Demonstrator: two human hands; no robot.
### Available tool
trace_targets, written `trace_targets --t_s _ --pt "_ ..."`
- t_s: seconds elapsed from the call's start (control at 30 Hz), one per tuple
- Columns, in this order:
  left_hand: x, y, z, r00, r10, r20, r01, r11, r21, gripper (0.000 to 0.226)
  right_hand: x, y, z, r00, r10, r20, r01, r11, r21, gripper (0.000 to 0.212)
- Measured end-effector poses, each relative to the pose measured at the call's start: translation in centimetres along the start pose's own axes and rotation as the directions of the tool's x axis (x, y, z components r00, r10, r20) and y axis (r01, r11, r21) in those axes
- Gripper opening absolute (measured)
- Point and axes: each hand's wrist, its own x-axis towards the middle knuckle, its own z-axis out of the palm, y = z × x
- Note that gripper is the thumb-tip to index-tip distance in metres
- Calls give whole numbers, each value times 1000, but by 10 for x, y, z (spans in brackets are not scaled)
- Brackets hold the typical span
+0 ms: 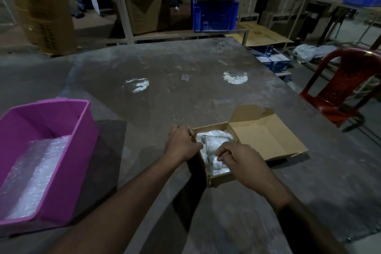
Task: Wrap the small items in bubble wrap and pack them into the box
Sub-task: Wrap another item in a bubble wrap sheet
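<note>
A small brown cardboard box (221, 178) stands open on the table near me, its lid (266, 138) folded out flat to the right. Inside lie items wrapped in white bubble wrap (214, 142); what they are is hidden by the wrap. My left hand (182, 142) grips the box's left wall, fingers curled over the rim. My right hand (240, 158) reaches into the box from the near right, its curled fingers pinching a wrapped bundle (218, 164).
A pink plastic bin (80, 150) holding sheets of bubble wrap (33, 177) sits at the left on the grey table (165, 72). A red plastic chair (340, 88) stands at the right. Cartons, shelving and a blue crate (214, 14) fill the background.
</note>
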Motion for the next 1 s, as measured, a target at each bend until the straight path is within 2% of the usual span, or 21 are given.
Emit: trace_targets --t_s 0.1,0.23,0.37,0.5,0.6,0.67,0.83,0.93,1.0 --pt "-7 -7 -24 999 26 -25 -29 993 -113 25 6 -24 9 994 -61 -85 77 978 194 25" --pt "-23 -31 -68 996 28 -87 -41 989 -144 27 17 -70 35 988 -136 -79 156 920 359 26" --pt "-54 -61 -122 975 15 -220 -43 991 -123 24 28 -123 61 975 -222 -16 196 822 536 32" --pt "-87 -105 -177 920 -31 -390 -12 994 -108 18 37 -177 91 934 -353 54 264 786 560 39" --pt "-104 -147 -211 873 -94 -479 61 995 -84 20 36 -222 107 893 -448 35 346 734 584 35" --pt "-111 -175 -230 855 -137 -500 137 990 -37 19 35 -253 115 861 -508 19 422 734 533 28" --pt "-118 -239 -255 855 -270 -442 330 942 62 19 45 -318 154 750 -658 60 641 747 178 30" --pt "-118 -262 -262 874 -303 -381 367 924 107 21 54 -340 188 690 -672 271 712 697 -86 25" --pt "-116 -270 -268 900 -299 -317 366 913 177 24 56 -352 201 668 -585 459 737 604 -304 14"
